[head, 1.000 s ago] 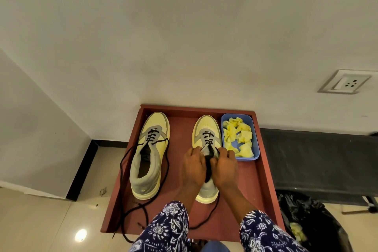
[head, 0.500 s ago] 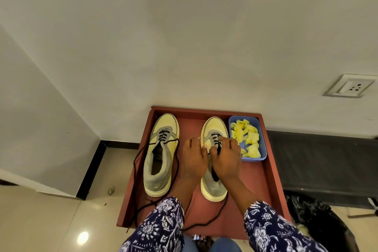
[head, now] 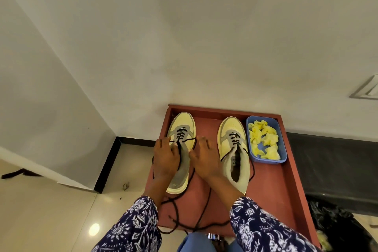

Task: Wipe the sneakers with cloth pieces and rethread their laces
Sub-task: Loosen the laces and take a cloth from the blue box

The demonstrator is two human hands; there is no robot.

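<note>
Head view shows our tabletop (head: 286, 190), then the left sneaker (head: 182, 161), light and soft-sided. Its lace (head: 196, 206) looks limp; best pinched near the eyelets. Our left hand (head: 164, 158) and right hand (head: 202, 159) flank the tongue, fingers (head: 163, 140) loosely extended, touching lace; a pinch is unclear.

Your tray (head: 286, 190) sits against the wall (head: 204, 47). On it, the left sneaker (head: 181, 129) lies left of the right sneaker (head: 233, 149), with the tub (head: 283, 149) of cloth pieces (head: 263, 141) at far right. Your left hand (head: 165, 157) and right hand (head: 202, 159) flank the left sneaker.
</note>
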